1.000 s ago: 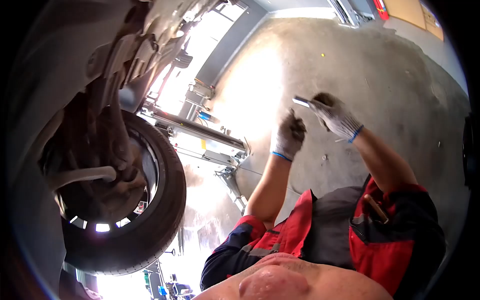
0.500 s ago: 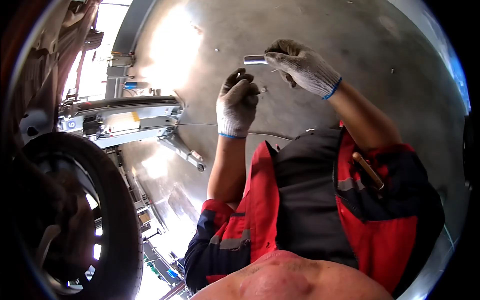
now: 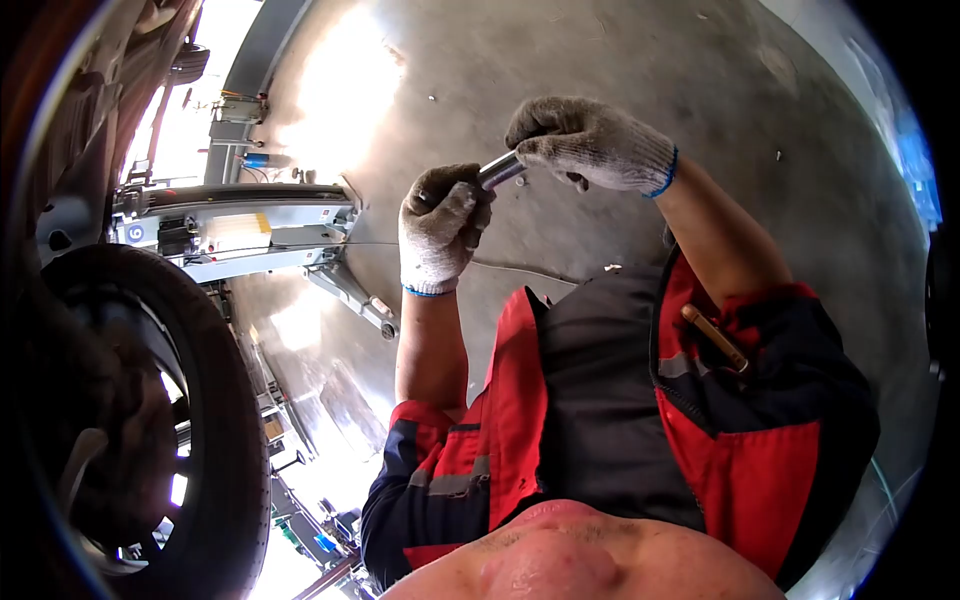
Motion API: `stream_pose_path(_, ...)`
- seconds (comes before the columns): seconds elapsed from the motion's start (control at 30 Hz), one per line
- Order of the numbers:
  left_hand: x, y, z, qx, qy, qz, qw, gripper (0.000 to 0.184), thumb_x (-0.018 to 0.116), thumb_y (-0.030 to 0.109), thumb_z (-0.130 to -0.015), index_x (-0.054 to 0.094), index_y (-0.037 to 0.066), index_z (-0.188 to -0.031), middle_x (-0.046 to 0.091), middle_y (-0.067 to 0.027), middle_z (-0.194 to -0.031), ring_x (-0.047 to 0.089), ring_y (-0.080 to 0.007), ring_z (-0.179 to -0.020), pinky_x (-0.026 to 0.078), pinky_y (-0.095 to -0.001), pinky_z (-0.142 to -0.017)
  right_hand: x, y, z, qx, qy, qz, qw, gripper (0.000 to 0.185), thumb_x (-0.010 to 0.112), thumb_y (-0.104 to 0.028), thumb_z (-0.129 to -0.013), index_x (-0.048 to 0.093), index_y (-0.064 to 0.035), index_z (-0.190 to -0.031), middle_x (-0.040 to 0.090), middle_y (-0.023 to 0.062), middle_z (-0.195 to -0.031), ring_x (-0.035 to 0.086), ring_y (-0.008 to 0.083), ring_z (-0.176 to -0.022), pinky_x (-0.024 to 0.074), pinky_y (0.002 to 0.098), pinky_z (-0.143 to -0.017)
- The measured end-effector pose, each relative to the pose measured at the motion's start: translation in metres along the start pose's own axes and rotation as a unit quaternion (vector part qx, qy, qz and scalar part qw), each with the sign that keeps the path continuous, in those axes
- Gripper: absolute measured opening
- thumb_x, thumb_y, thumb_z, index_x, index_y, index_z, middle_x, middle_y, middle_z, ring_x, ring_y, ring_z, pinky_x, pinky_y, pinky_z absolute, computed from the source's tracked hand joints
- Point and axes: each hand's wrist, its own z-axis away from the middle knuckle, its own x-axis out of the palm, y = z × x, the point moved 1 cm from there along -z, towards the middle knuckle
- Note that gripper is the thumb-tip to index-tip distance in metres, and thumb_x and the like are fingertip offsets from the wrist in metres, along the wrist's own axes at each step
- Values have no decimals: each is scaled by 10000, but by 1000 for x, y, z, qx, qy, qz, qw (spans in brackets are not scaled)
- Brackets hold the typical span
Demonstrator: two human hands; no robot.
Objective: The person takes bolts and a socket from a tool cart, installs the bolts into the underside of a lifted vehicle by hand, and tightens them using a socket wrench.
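A short, shiny metal cylinder, which looks like a deep socket [image 3: 501, 170], spans the gap between my two gloved hands, tilted with its right end higher. My right hand [image 3: 590, 145] pinches the upper end between thumb and fingers. Curled fingers of my left hand [image 3: 440, 220] close around the lower end, hiding it. A small dark round part shows at the left glove's finger edge; I cannot make out what it is. Both hands wear grey-white knit gloves with blue cuffs, and they are held out over the floor in front of my chest.
A car wheel with a black tyre [image 3: 225, 420] stands close on the left, under vehicle bodywork. Beyond it is a lift arm [image 3: 270, 205] with a foot. A thin cable [image 3: 515, 268] crosses the concrete floor [image 3: 650, 60]. A brown-handled tool [image 3: 715, 335] sits in my jacket pocket.
My left hand has moved left and slightly down and now closes on the socket's near end. The right hand has shifted a little down and left, and the socket has tilted from level.
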Motion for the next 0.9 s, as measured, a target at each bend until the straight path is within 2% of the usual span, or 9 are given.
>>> stream_pose_path(0.13,-20,23,5,-31,-29,17,999,463,778,329,-918,635,-15,-1192,653,-136,-824,529,-144,-511,351,-222,-368,20,-6,-12,-32,-39,-17,999,170,649,-193,-1018,652,-68,-1133,607,-28,-801,565,39,-651,482,220,-566)
stream_pose_path(0.23,-28,51,3,-19,7,17,1000,304,764,296,-933,629,76,-1095,643,-116,-798,520,-159,-508,344,-229,-378,36,-14,-28,-140,-34,7,989,205,660,-257,-1015,655,-79,-1118,580,-30,-800,530,55,-648,465,241,-573)
stream_pose_path(0.4,-44,112,-18,161,82,-10,983,416,663,528,-983,591,120,-934,575,-40,-672,498,-117,-497,362,-221,-414,90,-49,-75,-202,29,-36,978,253,665,-238,-1027,620,-69,-1210,533,-40,-822,460,35,-672,433,234,-565)
stream_pose_path(0.43,-48,129,-26,160,105,26,981,394,625,508,-1013,601,120,-945,547,-10,-677,499,-94,-521,367,-211,-425,101,-37,-108,-344,78,8,936,268,667,-240,-1020,614,-49,-1201,596,6,-829,539,85,-681,472,268,-591)
stream_pose_path(0.5,-54,166,-43,220,81,7,972,400,596,497,-1032,611,101,-982,536,10,-697,508,-78,-550,386,-203,-451,122,-58,-140,-463,227,178,838,271,670,-224,-1009,606,-35,-1193,661,92,-873,627,170,-729,521,324,-644)
stream_pose_path(0.7,-17,281,-72,316,55,-90,943,364,650,417,-1021,634,55,-1041,623,-6,-796,564,-108,-605,453,-228,-520,163,-156,-223,-547,367,168,734,292,614,-260,-1024,585,-14,-1178,672,158,-868,684,263,-767,561,386,-678)
stream_pose_path(0.8,-34,343,-94,332,-61,-191,922,168,652,196,-1029,633,30,-1044,627,-44,-853,575,-141,-710,485,-267,-593,163,-201,-289,-577,426,227,659,312,568,-285,-1038,590,12,-1128,669,158,-836,687,291,-759,569,393,-687)
stream_pose_path(0.87,-21,368,-103,384,-31,-202,901,109,645,123,-1027,641,15,-1037,629,-44,-850,569,-132,-698,473,-249,-587,144,-222,-281,-546,384,212,714,338,553,-302,-1042,594,27,-1108,674,183,-835,699,321,-786,574,414,-703)
stream_pose_path(0.9,-12,375,-98,411,7,-201,889,93,645,99,-1023,646,6,-1033,633,-44,-848,561,-123,-679,462,-237,-577,137,-241,-240,-502,312,172,788,352,553,-310,-1042,596,34,-1104,681,207,-846,711,341,-816,576,433,-715)
